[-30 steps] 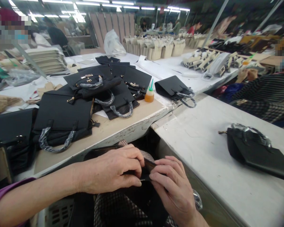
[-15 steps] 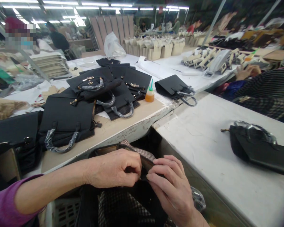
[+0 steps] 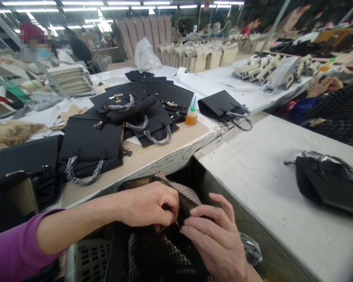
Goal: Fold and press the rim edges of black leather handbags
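A black handbag [image 3: 117,246] lies in front of me below the table edge, its mouth open. My left hand [image 3: 153,203] reaches in from the left, its fingers curled tightly at the bag's opening. On the other side, my right hand [image 3: 219,239] pinches the bag's edge with thumb and fingertips, the upper fingers lifted off. What lies between the fingertips of each hand is small and dark, hard to make out beyond the bag's edge. Checked cloth [image 3: 191,192] shows beyond the rim. A plastic-wrapped handle [image 3: 251,248] sticks out to the right.
Several black handbags [image 3: 91,137] with wrapped handles are heaped on the left table. A bottle of amber liquid [image 3: 191,115] stands at its edge. Another black bag [image 3: 329,180] lies on the white table [image 3: 267,164] at right. A plastic crate [image 3: 91,258] sits lower left. A co-worker's sleeve [image 3: 335,102] is at right.
The view has shifted slightly, so the surroundings sit a little further right. My right hand's upper fingers have lifted away from the bag's rim. My left hand stays curled at the opening.
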Available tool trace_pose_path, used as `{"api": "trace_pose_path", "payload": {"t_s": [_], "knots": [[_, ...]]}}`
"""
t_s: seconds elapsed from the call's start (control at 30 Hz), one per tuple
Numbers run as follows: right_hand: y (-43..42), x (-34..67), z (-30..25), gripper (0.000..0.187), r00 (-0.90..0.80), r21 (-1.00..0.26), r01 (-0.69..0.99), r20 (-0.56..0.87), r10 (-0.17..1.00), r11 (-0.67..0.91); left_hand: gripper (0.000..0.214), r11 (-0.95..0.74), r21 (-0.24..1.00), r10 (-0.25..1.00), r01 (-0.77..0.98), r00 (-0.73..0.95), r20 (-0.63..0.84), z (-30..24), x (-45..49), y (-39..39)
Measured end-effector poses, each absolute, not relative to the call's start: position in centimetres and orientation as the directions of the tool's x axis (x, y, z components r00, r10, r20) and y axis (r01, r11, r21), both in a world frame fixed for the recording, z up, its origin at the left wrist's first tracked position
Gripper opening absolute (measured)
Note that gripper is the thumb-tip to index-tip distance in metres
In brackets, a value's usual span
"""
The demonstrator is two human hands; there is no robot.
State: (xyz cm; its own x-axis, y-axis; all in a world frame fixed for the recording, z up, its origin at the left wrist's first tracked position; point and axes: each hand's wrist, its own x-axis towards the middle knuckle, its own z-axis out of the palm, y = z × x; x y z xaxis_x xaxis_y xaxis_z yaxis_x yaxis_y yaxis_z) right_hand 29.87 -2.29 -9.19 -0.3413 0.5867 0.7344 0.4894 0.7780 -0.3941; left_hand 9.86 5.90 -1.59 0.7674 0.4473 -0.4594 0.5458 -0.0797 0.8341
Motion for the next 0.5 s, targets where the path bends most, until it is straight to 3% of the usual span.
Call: {"api": "trace_pose_path", "payload": {"t_s": [0.17, 0.23, 0.37, 0.5], "knots": [[-2.7, 29.9, -9.1, 0.019, -0.374, -0.415, 0.448, 0.717, 0.588, 0.792, 0.014, -0.403, 0.725, 0.562, 0.558, 0.776, -0.285, -2.4, 9.1, 6.5], [-2.7, 30.0, -9.0, 0.02, -0.351, -0.435, 0.461, 0.712, 0.609, 0.774, 0.016, -0.361, 0.728, 0.58, 0.582, 0.752, -0.314, -2.5, 8.6, 6.6], [-2.4, 29.8, -9.0, 0.021, -0.301, -0.462, 0.485, 0.709, 0.638, 0.743, 0.04, -0.138, 0.763, 0.55, 0.631, 0.69, -0.47, -1.7, 8.2, 6.2], [-2.3, 29.5, -9.0, 0.019, -0.291, -0.46, 0.484, 0.717, 0.633, 0.744, 0.028, -0.145, 0.839, 0.495, 0.524, 0.773, -0.397, -0.9, 8.7, 5.8]]}}
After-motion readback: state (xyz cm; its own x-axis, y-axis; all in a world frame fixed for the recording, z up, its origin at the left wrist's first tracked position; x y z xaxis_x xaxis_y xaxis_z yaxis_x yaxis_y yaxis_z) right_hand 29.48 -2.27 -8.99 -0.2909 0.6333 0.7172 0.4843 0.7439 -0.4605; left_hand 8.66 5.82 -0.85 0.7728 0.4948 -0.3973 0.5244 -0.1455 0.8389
